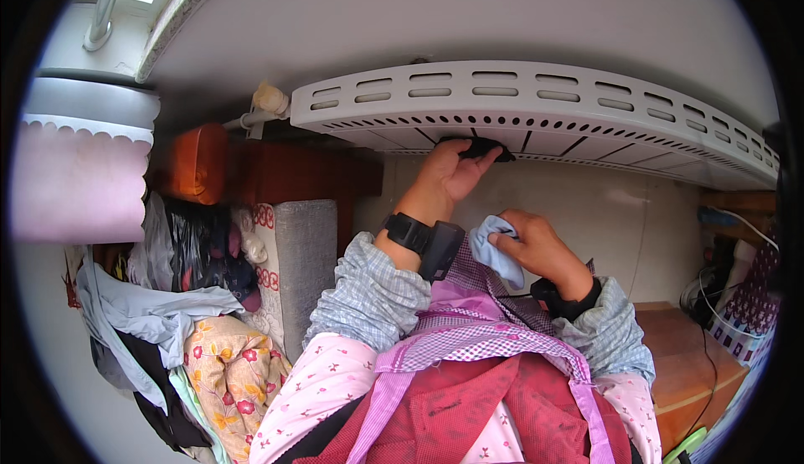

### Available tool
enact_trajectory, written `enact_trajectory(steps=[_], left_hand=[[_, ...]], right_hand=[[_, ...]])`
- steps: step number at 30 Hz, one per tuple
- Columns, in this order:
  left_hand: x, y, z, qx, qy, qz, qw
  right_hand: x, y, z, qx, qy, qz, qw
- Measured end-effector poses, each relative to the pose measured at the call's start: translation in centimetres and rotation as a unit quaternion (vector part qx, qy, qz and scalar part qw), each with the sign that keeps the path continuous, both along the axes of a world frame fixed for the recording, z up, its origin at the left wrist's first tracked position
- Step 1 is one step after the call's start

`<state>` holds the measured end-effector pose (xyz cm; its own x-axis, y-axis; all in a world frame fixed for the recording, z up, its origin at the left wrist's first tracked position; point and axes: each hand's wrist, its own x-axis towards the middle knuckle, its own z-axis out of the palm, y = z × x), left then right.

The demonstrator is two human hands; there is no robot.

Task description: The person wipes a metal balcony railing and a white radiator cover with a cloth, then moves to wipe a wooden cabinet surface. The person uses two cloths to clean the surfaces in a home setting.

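Note:
My left hand (449,172) is raised to the front panel of a white wall radiator (531,91), with a bunched black cloth (487,147) held against it. Part of that cloth is hidden behind my fingers. Lower and to the right, my right hand (539,245) grips a crumpled light blue cloth (495,253) in front of my checked apron (452,332). This blue cloth is apart from the radiator.
A valve and pipe (267,103) adjoin the radiator's left end. To the left stand a wooden cabinet (301,172), a grey cushion (306,263) and piled clothes (235,363). A cable (714,363) hangs over a wooden surface (684,344) at right.

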<state>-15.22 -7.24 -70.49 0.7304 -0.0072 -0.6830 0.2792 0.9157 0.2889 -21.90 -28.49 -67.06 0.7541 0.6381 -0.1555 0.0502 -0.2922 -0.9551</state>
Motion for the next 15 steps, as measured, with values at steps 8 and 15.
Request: enact_trajectory(steps=[8, 15], left_hand=[[-2.8, 5.9, 11.2, -0.121, -0.055, -0.008, 0.991], [-1.7, 3.7, 5.4, -0.024, -0.057, -0.061, 0.996]], right_hand=[[0.1, -0.8, -0.1, -0.029, -0.053, -0.004, 0.998], [0.2, 0.2, -0.7, -0.026, -0.07, 0.003, 0.997]])
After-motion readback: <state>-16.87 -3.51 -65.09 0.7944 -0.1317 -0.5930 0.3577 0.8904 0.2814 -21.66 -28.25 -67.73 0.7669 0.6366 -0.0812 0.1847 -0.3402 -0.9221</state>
